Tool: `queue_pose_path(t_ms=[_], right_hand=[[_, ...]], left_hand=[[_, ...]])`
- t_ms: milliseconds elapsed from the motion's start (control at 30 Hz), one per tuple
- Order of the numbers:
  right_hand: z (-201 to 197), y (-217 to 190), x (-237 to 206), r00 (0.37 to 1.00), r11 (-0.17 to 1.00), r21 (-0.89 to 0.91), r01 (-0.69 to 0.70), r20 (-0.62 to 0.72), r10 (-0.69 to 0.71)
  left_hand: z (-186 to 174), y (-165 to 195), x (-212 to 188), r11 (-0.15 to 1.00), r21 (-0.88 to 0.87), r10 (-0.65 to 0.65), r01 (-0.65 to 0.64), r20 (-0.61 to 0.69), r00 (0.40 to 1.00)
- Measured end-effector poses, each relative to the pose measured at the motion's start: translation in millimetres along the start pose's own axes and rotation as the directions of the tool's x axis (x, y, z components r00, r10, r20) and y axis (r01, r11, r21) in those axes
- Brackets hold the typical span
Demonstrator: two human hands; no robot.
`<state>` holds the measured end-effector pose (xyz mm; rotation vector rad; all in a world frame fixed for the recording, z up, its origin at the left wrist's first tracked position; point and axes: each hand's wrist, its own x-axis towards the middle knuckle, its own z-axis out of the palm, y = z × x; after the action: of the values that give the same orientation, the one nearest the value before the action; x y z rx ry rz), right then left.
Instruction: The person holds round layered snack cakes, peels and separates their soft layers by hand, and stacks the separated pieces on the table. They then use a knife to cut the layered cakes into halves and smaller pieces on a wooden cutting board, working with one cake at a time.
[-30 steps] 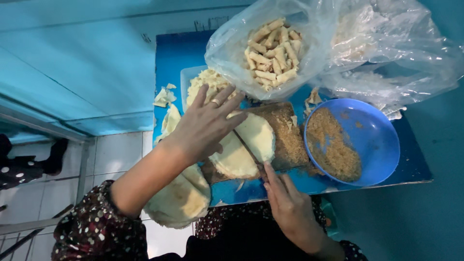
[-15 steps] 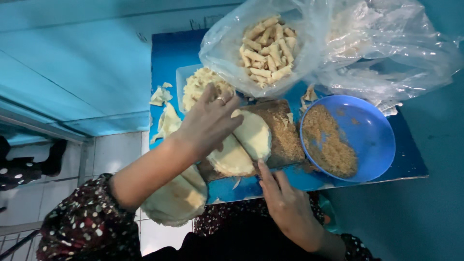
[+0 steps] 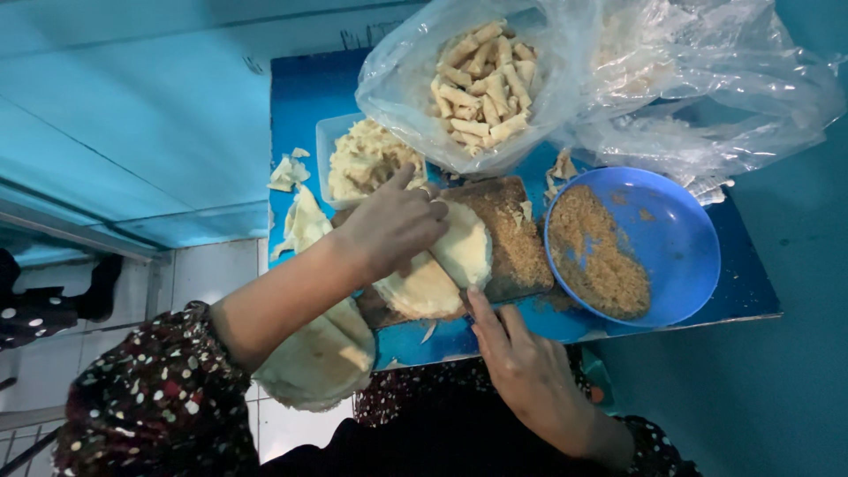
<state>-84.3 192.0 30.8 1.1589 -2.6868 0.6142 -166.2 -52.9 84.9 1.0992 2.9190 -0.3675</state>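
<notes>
On the blue table, head view: field notes, one line per item.

Left hand (image 3: 393, 225): your fingers are bent and pressed down on the pale round dough wrapper (image 3: 446, 265); the hand covers its upper left part, gripping loosely rather than fisted.

Right hand (image 3: 521, 367): open, fingers stretched flat; the index tip touches the near edge of the dark wooden cutting board (image 3: 512, 243), just beside the wrapper.

Wrapper: lies on the board, partly folded, one pale flap turned up beside your left fingers.

Board: dusted with brown crumbs, set on the blue tabletop (image 3: 309, 97) between the tub and the bowl.

Round blue plastic bowl (image 3: 671, 238): right of the board, touching it or nearly so; brown breadcrumbs (image 3: 596, 252) heaped in its left half.

Clear rectangular plastic tub (image 3: 329, 141): behind your left hand, filled with pale shredded filling (image 3: 367, 159).

Clear plastic bag (image 3: 548, 97): at the far side of the table, holding small pale rolled sticks (image 3: 481, 79); more crumpled clear plastic spreads to its right.

Stack of pale round wrappers (image 3: 322, 353): under your left forearm, hanging over the near table edge.

Wrapper scraps (image 3: 296, 208): left of the tub, on the tabletop.

Sleeves: dark fabric with small light dots (image 3: 150, 397).
</notes>
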Motion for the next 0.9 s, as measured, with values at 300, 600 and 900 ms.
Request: queue_pose_path(t_ms=[300,600,900], right_hand=[[-0.1,-2.0,3.7,1.000,0.995,-0.101,-0.001,0.013,0.002],[-5.1,-4.4,10.3,1.000,0.991,-0.136,-0.001,0.024,0.004],[-5.1,6.1,10.3,0.998,0.982,-0.183,0.049,-0.030,-0.056]], left_hand=[[0.0,5.5,5.0,0.995,0.093,-0.026,0.024,0.011,1.000],[5.0,7.6,3.7,0.996,0.077,-0.038,0.042,-0.051,0.998],[10.5,5.7,1.4,0.995,0.082,-0.055,0.062,-0.094,0.994]])
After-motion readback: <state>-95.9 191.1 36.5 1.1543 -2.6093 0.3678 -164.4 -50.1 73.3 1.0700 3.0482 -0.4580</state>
